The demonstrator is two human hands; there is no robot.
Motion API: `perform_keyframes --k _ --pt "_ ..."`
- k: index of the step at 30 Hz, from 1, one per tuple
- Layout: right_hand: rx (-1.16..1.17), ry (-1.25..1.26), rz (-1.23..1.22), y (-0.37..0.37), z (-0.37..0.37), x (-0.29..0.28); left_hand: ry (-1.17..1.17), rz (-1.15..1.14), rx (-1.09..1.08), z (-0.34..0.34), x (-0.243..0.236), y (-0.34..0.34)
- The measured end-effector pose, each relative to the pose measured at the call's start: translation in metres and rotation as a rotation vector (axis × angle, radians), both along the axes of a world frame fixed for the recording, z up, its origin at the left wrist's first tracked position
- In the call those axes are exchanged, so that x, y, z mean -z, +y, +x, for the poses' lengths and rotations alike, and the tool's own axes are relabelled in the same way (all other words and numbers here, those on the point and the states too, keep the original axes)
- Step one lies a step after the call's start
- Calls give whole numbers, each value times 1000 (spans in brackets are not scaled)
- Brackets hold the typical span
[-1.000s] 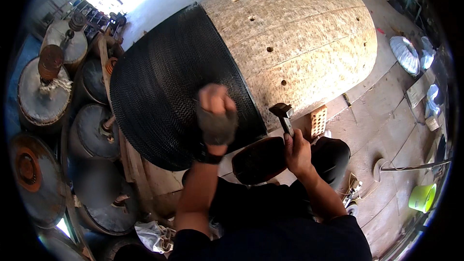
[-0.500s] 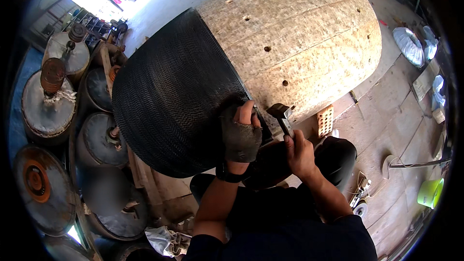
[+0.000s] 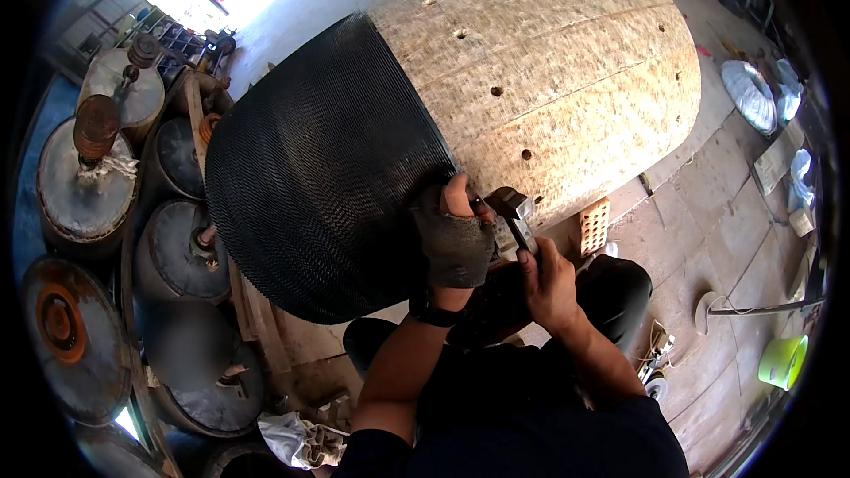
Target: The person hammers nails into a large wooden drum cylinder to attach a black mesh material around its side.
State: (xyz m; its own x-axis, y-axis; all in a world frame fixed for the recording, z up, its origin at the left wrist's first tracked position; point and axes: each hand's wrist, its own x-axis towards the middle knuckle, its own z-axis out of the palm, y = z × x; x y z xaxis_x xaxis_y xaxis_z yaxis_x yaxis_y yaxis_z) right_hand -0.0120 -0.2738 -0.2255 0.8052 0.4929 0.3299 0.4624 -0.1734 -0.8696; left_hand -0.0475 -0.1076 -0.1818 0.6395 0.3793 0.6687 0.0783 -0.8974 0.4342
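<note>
In front of me lies a large drum [image 3: 575, 53] with a pale, mottled surface and several dark holes. A black ridged sheet [image 3: 310, 159] wraps its left part, and its edge runs down to my hands. My left hand [image 3: 453, 243], in a dark fingerless glove, is closed at the lower end of that edge. A small dark thing may be in its fingers, but I cannot make it out. My right hand [image 3: 551, 279] is bare and closed round the handle of a hammer [image 3: 511, 204]. The hammer's head is just right of my left fingertips, over the drum's near side.
Several metal rollers with shafts [image 3: 190, 248] stand close together on the left, beside wooden planks [image 3: 257, 314]. A perforated brick [image 3: 594, 226] sits by the drum's near side. On the right floor are a white wrapped ring [image 3: 748, 97] and a green bucket [image 3: 783, 362].
My left hand has shifted a little right, closer to the hammer head. The hammer stays in my right hand, almost in the same place.
</note>
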Motion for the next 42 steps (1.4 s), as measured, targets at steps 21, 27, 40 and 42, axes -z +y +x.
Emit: perform_keyframes --k 21,27,40,42 --pt "5 -165 -252 10 6 -3 -47 103 -98 1 -4 -7" --pt "-59 -130 179 -9 -3 -8 -167 71 -36 -45 18 -24" --pt "-66 -245 39 -7 6 19 443 118 300 -111 158 -64" --pt "-5 -202 -268 16 7 7 601 65 296 -104 144 -62"
